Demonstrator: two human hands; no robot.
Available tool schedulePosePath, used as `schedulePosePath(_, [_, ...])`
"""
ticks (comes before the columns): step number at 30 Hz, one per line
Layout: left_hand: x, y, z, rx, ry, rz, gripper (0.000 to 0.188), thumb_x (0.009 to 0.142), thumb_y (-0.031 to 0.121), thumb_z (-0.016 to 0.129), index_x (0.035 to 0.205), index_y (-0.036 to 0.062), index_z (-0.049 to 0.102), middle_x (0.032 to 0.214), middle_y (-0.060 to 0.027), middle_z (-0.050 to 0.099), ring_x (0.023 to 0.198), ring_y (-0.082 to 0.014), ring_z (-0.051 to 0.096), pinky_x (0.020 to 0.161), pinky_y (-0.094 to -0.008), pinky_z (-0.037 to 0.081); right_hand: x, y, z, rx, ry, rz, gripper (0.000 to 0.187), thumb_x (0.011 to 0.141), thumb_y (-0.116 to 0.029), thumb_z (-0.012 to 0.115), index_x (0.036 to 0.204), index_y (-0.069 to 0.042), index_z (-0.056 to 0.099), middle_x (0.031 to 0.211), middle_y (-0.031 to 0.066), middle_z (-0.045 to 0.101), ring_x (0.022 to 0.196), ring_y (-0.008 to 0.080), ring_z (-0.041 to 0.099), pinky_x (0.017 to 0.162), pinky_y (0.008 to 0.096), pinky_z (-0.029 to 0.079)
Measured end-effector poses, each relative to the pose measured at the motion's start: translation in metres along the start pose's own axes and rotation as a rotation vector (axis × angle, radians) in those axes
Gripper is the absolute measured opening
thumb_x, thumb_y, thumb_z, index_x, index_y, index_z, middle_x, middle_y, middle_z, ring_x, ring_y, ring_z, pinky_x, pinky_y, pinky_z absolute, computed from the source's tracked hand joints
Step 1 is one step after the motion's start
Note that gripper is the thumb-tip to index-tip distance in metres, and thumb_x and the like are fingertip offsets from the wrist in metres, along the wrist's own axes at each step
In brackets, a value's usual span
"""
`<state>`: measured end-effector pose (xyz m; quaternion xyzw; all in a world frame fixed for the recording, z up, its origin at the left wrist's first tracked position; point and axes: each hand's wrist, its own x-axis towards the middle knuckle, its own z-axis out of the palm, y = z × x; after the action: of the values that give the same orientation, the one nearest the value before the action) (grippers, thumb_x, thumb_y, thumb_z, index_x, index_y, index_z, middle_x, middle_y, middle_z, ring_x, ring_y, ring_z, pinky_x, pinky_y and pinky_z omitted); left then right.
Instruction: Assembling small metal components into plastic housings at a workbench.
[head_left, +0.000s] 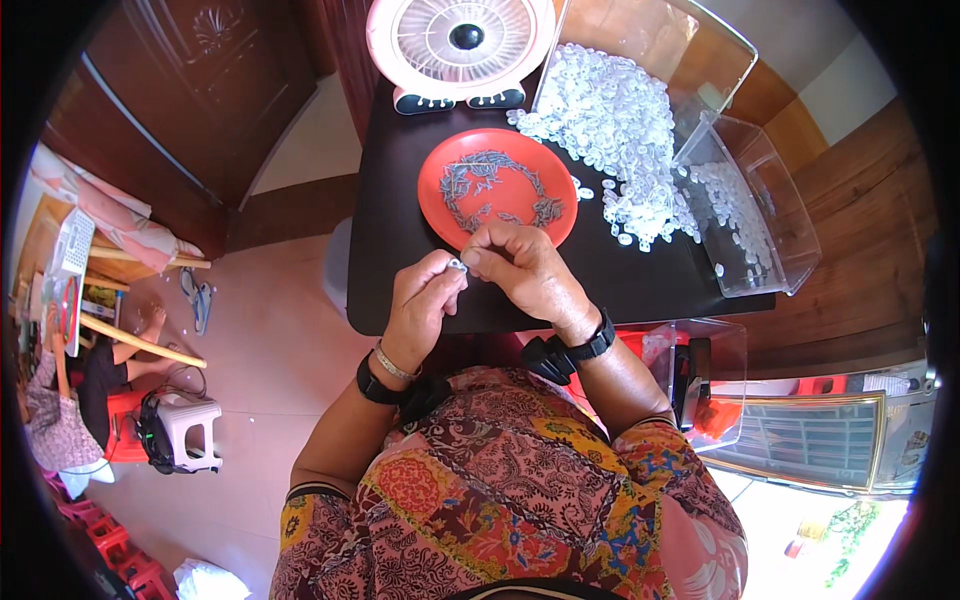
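Observation:
Above the near edge of the dark table point(390, 270), my left hand point(424, 305) pinches a small whitish piece point(456, 264) between thumb and finger. My right hand point(530, 275) meets it there, its thumb and forefinger pressed together; what they grip, if anything, is too small to make out. Just beyond my hands sits a round red plate point(430, 205) with many thin grey pin-like bits point(487, 160) scattered in a ring. A large heap of small clear-white oval pieces point(610, 110) lies at the back right, spilling out of a clear bin onto the table.
A pink fan point(380, 30) stands at the back. At the right edge is a second clear bin point(790, 230) holding more white pieces. To the far left, another person point(62, 425) sits by a small table, near a white stool point(200, 430) with a black bag.

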<state>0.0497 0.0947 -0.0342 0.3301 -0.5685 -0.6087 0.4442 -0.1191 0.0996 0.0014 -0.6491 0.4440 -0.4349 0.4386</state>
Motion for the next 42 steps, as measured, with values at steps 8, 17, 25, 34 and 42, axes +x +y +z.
schedulePosePath(8, [0.001,-0.001,0.000,-0.006,-0.007,0.015,0.023,0.089,0.015,0.050,0.073,-0.0012,0.053,0.063,-0.0009,0.048,0.054,-0.0065,0.042,0.050,-0.0231,0.034,-0.002,-0.005,-0.001,-0.088,0.005,-0.020,0.007,0.088,-0.004,0.058,0.084,0.001,0.061,0.073,0.0023,0.059,0.069,0.0081,0.056,0.063,0.0237,0.045])
schedulePosePath(17, [-0.002,0.003,0.001,0.064,0.002,0.023,0.024,0.088,0.016,0.050,0.074,-0.0027,0.056,0.056,-0.0004,0.046,0.052,-0.0066,0.041,0.049,-0.0234,0.033,-0.005,-0.004,0.004,-0.167,0.027,-0.079,0.004,0.086,-0.001,0.060,0.085,0.001,0.063,0.076,0.0058,0.063,0.072,0.0116,0.061,0.064,0.0263,0.048])
schedulePosePath(25, [-0.002,-0.006,-0.005,-0.022,0.052,-0.055,0.028,0.089,0.021,0.047,0.073,0.0007,0.056,0.058,-0.0008,0.047,0.052,-0.0090,0.043,0.050,-0.0225,0.033,0.001,-0.002,-0.066,-0.554,0.353,-0.149,0.008,0.087,-0.005,0.062,0.089,0.002,0.067,0.082,0.0074,0.066,0.075,0.0124,0.062,0.068,0.0259,0.048])
schedulePosePath(34, [0.001,-0.006,-0.004,-0.088,0.052,-0.048,0.024,0.087,0.019,0.048,0.073,0.0016,0.056,0.056,0.0013,0.048,0.052,-0.0057,0.043,0.050,-0.0213,0.031,0.020,0.043,-0.155,-1.120,0.225,0.026,0.018,0.080,-0.022,0.059,0.087,-0.009,0.069,0.087,0.0115,0.065,0.085,0.0317,0.063,0.075,0.0412,0.049])
schedulePosePath(42, [0.001,-0.005,-0.005,-0.145,0.072,-0.054,0.024,0.089,0.018,0.048,0.074,0.0009,0.057,0.058,0.0000,0.049,0.052,-0.0074,0.045,0.050,-0.0213,0.033,0.020,0.048,-0.154,-1.036,0.208,0.165,0.015,0.078,-0.021,0.061,0.084,-0.008,0.066,0.080,0.0114,0.066,0.078,0.0314,0.064,0.072,0.0410,0.050])
